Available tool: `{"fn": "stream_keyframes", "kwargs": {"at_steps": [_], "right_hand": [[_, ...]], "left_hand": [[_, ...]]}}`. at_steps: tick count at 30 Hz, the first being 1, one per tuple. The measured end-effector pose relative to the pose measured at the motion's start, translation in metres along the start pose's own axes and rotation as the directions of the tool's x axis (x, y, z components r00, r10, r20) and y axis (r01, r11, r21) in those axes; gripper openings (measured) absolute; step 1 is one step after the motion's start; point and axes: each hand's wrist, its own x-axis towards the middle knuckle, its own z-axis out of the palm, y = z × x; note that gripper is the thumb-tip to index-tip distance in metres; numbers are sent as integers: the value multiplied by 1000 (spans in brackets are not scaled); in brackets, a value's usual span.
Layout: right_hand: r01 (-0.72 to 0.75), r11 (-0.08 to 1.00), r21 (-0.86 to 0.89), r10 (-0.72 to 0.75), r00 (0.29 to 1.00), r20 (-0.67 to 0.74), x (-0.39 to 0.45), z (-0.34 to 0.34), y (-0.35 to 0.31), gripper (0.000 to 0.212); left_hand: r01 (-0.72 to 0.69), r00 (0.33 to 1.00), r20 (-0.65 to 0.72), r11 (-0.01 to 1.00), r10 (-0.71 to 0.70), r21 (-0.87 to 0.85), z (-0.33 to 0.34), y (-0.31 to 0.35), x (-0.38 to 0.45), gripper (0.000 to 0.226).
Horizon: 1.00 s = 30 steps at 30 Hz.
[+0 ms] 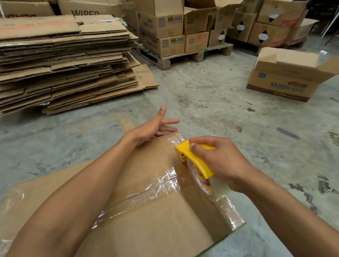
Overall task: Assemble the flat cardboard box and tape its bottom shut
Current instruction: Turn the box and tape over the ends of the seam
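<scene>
My right hand (219, 161) grips the tape dispenser (194, 160); my left hand (153, 127), fingers straight, presses the box (152, 214) edge; I should pull steadily, then tear cleanly.

— What is carried by the stained grey concrete floor (213, 103)?
— A stack of flattened brown cardboard sheets (61, 67), a wooden pallet (184, 56) and an open printed carton (287, 78) are seen.

Stained grey concrete floor (213, 110). Tall stack of flattened brown cardboard sheets (61, 63) left; printed cartons on wooden pallet (186, 56) behind; open-flapped brown carton (287, 78) right, on the floor.
</scene>
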Motion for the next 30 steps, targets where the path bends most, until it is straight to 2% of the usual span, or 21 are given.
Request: {"fn": "stream_keyframes", "kwargs": {"at_steps": [4, 5, 7, 9, 10, 14, 18, 21, 24, 26, 30], "right_hand": [[3, 1000, 13, -2, 1000, -14, -1, -1, 3, 18], [-1, 1000, 27, 1, 1000, -18, -2, -1, 2, 18], [-4, 999, 38, 4, 1000, -26, -3, 0, 1, 18], [2, 1000, 27, -1, 1000, -19, -4, 1, -3, 13], [9, 1000, 24, -9, 1000, -7, -6, 1, -5, 12], [-23, 999, 32, 23, 1000, 1, -6, 2, -15, 19], [-70, 997, -25, 71, 996, 55, -7, 3, -24, 24], [-89, 996, -27, 91, 988, 122, -13, -5, -24, 28], [-84, 994, -67, 94, 983, 157, -43, -23, -13, 24], [-88, 996, 9, 85, 980, 181, -74, -38, 3, 18], [-123, 977, 173, 95, 982, 161, -129, -47, 36, 21]], "left_hand": [[11, 999, 29, 984, -17, 176, 6, 1, -6, 101], [-20, 1000, 1, 972, 20, 234, 8, 2, -9, 96], [-172, 979, -45, 919, 200, 355, 17, 4, -19, 75], [-295, 943, -19, 860, 333, 416, 30, 3, -32, 58], [-324, 936, 18, 843, 350, 430, 37, 0, -39, 54], [-307, 945, 72, 792, 319, 528, 44, -18, -44, 45], [-294, 943, 85, 683, 322, 669, 42, -28, -36, 48], [-297, 937, 84, 645, 340, 704, 42, -28, -31, 49], [-325, 925, 132, 566, 355, 758, 40, -30, -26, 54], [-299, 930, 118, 533, 347, 791, 37, -32, -25, 56], [-244, 949, 107, 479, 296, 843, 48, -20, -38, 56]]}}
